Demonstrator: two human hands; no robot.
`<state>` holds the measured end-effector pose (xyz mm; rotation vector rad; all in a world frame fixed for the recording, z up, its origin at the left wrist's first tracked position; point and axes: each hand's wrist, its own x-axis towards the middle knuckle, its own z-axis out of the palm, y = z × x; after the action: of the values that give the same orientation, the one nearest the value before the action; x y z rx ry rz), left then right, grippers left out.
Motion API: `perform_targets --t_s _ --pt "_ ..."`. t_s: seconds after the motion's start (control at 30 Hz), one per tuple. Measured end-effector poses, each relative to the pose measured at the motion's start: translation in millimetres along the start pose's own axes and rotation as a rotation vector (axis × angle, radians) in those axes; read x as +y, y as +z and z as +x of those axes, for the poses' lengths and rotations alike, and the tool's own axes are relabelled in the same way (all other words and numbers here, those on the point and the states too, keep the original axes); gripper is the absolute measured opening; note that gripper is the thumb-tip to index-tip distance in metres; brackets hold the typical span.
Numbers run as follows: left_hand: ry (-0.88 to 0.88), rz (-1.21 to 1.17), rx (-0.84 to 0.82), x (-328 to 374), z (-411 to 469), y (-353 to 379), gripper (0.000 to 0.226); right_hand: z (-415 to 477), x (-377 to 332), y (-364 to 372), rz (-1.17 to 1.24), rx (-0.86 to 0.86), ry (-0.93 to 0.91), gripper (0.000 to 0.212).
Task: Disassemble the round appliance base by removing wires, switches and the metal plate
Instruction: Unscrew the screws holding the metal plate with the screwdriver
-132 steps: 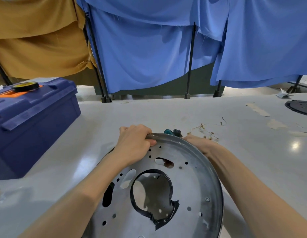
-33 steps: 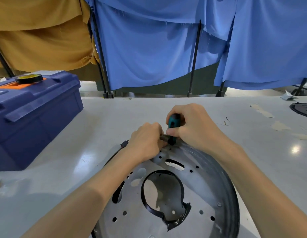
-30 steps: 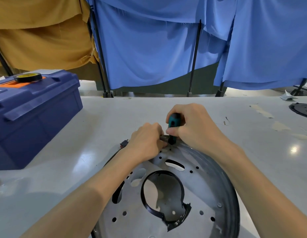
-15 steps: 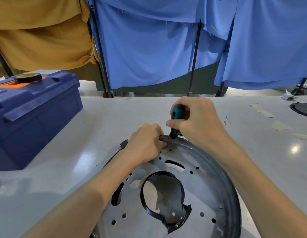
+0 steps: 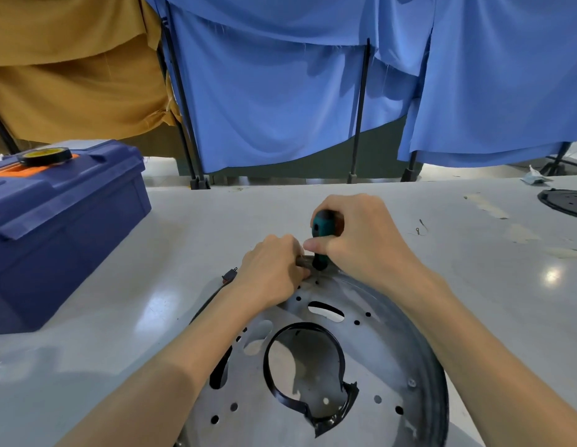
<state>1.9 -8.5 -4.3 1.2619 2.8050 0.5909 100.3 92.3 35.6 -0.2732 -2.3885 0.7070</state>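
The round metal base point(image 5: 374, 353) lies tilted on the white table, with several holes and a black-edged central opening. My left hand point(image 5: 271, 269) grips its far rim. My right hand point(image 5: 358, 240) holds a teal-handled screwdriver point(image 5: 322, 230) upright, its tip down at the rim beside my left fingers. A black wire with a small connector point(image 5: 229, 275) trails out from under the base on the left.
A blue toolbox point(image 5: 61, 227) with a tape roll point(image 5: 45, 155) on top stands at the left. A black round part point(image 5: 564, 203) lies at the far right edge. A loose bit of wire point(image 5: 421, 225) sits to the right. Blue and mustard cloths hang behind.
My right hand picked up the screwdriver from behind the base and set its tip at the rim. Over the last second the handle rose slightly and came back down.
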Motion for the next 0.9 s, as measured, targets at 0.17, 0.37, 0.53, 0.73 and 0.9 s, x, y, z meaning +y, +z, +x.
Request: perform_targets --t_s 0.17,0.37,0.53,0.73,0.9 --pt "0.037 -0.004 -0.001 0 0 0 0.009 -4 -5 -3 -0.003 0.066 -0.057 0.024" --pt "-0.007 -0.037 -0.016 -8 0 2 0.039 -2 -9 -22 0.169 0.349 -0.111 0.026" --pt "0.029 -0.113 0.051 -17 -1 -1 0.035 6 7 -38 0.41 0.454 -0.065 0.019" --pt "-0.009 -0.299 0.129 -39 2 -8 0.034 15 39 -48 0.656 0.458 0.075 0.016" --pt "-0.136 -0.712 0.194 -57 2 -13 0.02 20 57 -33 0.576 0.33 0.311 0.009"
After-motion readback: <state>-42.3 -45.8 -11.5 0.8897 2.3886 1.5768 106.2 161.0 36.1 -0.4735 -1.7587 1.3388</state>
